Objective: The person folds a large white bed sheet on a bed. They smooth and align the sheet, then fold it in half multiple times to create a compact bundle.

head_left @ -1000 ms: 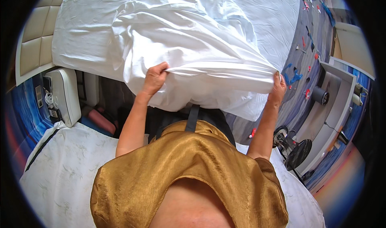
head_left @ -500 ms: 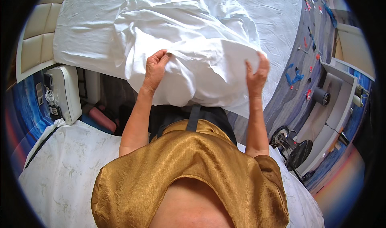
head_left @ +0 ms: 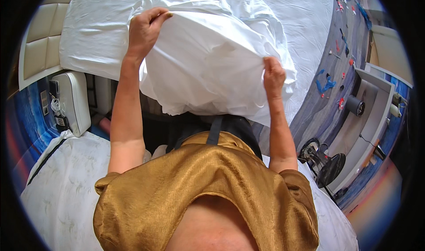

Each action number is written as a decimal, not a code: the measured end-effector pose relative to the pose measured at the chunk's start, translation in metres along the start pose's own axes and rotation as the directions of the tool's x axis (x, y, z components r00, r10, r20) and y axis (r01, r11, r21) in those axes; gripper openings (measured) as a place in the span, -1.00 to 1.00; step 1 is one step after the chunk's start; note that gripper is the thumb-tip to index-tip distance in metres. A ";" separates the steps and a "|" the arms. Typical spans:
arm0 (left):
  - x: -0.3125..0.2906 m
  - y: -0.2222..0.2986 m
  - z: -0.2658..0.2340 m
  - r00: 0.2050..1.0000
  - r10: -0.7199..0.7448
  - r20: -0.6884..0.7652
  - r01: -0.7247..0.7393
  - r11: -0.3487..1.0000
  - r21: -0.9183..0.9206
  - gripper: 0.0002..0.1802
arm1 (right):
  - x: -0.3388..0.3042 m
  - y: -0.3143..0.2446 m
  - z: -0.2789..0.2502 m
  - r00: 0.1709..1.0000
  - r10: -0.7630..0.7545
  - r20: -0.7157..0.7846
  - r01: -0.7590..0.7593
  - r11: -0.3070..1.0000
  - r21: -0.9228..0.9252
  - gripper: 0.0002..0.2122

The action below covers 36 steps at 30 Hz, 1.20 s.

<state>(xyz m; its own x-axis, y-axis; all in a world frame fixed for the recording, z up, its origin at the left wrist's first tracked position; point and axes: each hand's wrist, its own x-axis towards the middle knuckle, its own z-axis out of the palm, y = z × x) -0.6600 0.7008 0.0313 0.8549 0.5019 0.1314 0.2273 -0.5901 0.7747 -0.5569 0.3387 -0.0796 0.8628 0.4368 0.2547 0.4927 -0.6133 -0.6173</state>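
Note:
A large white cloth, perhaps a sheet or cover (head_left: 201,65), hangs between my hands and bunches up over the bed ahead of me. My left hand (head_left: 145,33) is raised, its thumb and fingers pinching the upper left edge. Lower and to the right, my right hand (head_left: 274,76) is closed on the same edge, drawing a taut line between the two grips. The near part of the cloth droops past the bed's front side toward my lap. Folds hide its far portion.
A bed with a white sheet (head_left: 97,38) stretches beyond, its padded cream headboard (head_left: 42,32) at left. Behind me lies another white-covered mattress (head_left: 66,184). A white bedside unit (head_left: 76,103) stands left. At right are a black fan (head_left: 327,167), a dark cylinder (head_left: 354,105) and scattered scraps on the floor.
My left hand has moved up and left, lifting the cloth's edge. My right hand, loosely spread before, has closed on the edge slightly lower and inward. The cloth is pulled tighter.

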 end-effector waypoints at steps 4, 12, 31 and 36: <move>0.033 -0.025 0.031 0.993 0.109 0.043 -0.117 0.948 0.295 -0.88 | 0.044 0.016 -0.013 0.997 0.023 -0.073 -0.037 0.980 -0.195 -0.83; -0.073 -0.003 0.104 0.951 0.284 0.119 -0.307 0.904 0.297 -0.51 | 0.022 0.017 0.021 0.993 0.112 0.027 -0.109 0.990 -0.088 -0.81; -0.160 -0.033 0.093 0.896 0.082 0.437 -0.092 0.996 0.001 -0.89 | -0.100 0.027 0.046 0.824 0.285 0.489 -0.286 0.955 -0.073 -0.58; -0.168 -0.007 0.062 0.947 0.106 0.303 -0.083 0.992 -0.090 -0.84 | -0.132 0.003 0.052 0.800 0.024 0.600 0.028 0.997 -0.078 -0.70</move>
<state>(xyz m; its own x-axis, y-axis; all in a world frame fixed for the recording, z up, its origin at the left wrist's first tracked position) -0.7760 0.5815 -0.0350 0.9750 0.2211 0.0196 0.1129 -0.5701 0.8138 -0.6749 0.3139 -0.1537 0.6339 0.7293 -0.2574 0.5244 -0.6500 -0.5501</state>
